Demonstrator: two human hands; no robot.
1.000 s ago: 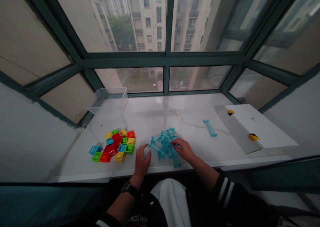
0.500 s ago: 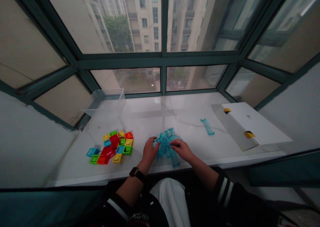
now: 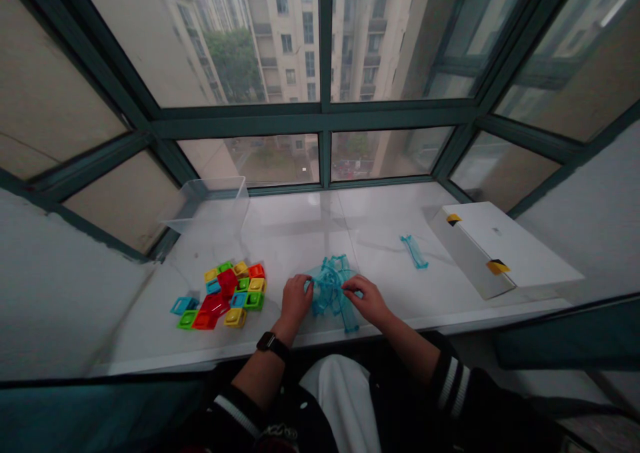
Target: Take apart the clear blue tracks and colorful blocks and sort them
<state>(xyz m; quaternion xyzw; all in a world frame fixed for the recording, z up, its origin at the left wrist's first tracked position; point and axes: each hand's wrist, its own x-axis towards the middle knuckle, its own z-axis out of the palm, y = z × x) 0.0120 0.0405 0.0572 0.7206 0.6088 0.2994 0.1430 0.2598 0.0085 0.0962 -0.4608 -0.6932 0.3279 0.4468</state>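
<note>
A pile of translucent blue plastic track-like pieces (image 3: 330, 286) lies in front of me on the white sill. My left hand (image 3: 297, 298) is at its left edge, thumb and fingers closed on the rim of a blue piece. On the other side my right hand (image 3: 367, 298) pinches a blue piece at the pile's right edge. One channel-shaped blue piece (image 3: 349, 316) points out of the pile toward me. The pieces overlap, so their single outlines are hard to make out. A lone blue track piece (image 3: 414, 252) rests farther right.
Left of my hands lies a cluster of red, yellow, green and blue plastic blocks (image 3: 215, 306). Behind it stands a clear plastic bin (image 3: 210, 206). A white box (image 3: 510, 250) with yellow-black corner marks is at the right. Window frames (image 3: 320, 120) border the sill (image 3: 300, 213).
My left hand has shifted slightly left, its fingers drawn back to the pile's edge. The blue pieces between my hands have turned a little. My right hand is almost where it was.
</note>
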